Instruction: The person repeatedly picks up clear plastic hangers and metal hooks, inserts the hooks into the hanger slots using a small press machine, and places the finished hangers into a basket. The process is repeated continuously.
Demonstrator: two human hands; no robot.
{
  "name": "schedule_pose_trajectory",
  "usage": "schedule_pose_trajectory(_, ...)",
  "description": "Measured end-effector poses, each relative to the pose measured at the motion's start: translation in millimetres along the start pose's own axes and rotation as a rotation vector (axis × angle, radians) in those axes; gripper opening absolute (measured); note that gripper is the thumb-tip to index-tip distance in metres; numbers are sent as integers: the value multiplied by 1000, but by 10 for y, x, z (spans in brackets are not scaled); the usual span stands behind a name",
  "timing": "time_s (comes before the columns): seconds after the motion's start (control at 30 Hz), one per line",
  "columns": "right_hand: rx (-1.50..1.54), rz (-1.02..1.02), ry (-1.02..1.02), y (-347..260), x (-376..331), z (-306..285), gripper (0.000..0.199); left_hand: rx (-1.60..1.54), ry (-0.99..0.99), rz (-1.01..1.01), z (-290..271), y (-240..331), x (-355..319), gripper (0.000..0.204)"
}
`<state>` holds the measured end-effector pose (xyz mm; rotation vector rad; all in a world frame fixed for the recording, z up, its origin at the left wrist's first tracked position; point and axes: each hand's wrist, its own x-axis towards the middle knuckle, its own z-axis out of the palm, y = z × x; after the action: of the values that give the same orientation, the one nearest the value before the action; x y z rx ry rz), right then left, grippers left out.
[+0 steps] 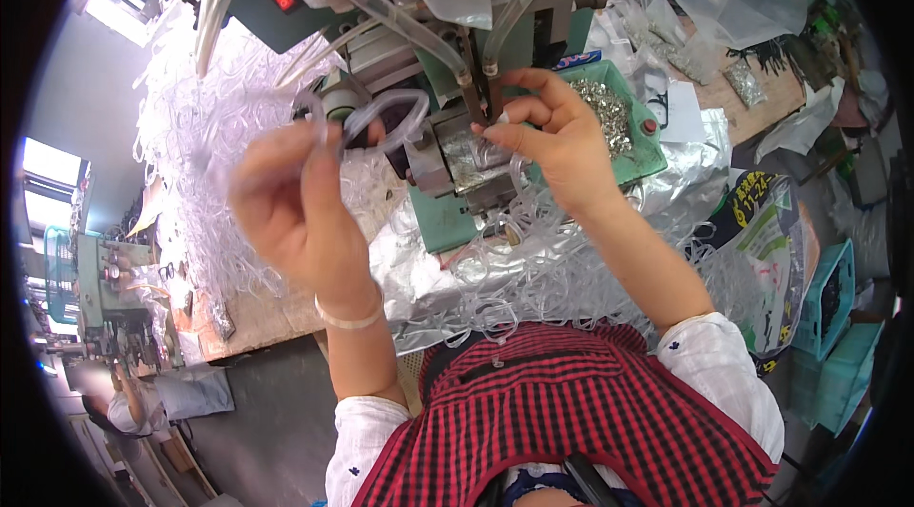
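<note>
My left hand [309, 207], slightly smeared by motion, is raised left of the green bench machine [533, 26]. Between its thumb and fingers it grips a clear plastic strap [405, 99], which loops out toward the machine. My right hand [562, 140] reaches to the machine's working head [483, 102], thumb and forefinger pinched together just beside it. What sits in that pinch is too small to make out. Below it, clear plastic loops [514, 212] hang over the machine's metal block [466, 159].
A green tray [647, 155] of small shiny metal pieces [600, 107] stands right of the machine. A large heap of clear straps [190, 164] covers the bench's left side. More loops lie on silvery sheeting [419, 278] along the front. Teal crates [826, 302] stand far right; another person [124, 402] is at far left.
</note>
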<state>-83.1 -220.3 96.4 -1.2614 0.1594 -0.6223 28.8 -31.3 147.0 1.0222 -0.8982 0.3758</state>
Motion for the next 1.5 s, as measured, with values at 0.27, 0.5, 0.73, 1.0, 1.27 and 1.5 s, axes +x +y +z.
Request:
schedule_pose_trajectory(0.27, -245, -44, -9, -259, -231, -4, 45, 104, -139, 128, 130, 40, -136, 12)
schedule_pose_trajectory(0.5, -1522, -289, 276, 410, -190, -1268, 27, 503, -676, 577, 324, -94, -501, 20)
schedule_pose_trajectory(0.73, -1408, -483, 307, 444, -206, -1392, 12, 536, -768, 637, 308, -136, -521, 17)
schedule_pose_trajectory(1.0, -1228, -353, 247, 294, -160, -1583, 18, 804, -872, -629, -337, 469, -1151, 35)
schedule_pose_trajectory(1.27, -974, -249, 85, 182, -77, -1447, 22, 903, -1316, -1018, 61, -28, -2568, 106)
schedule_pose_trajectory(1.5, -1039, -146, 77, -11, -14, -1413, 24, 332, -1490, -826, 1440, -201, -2984, 112)
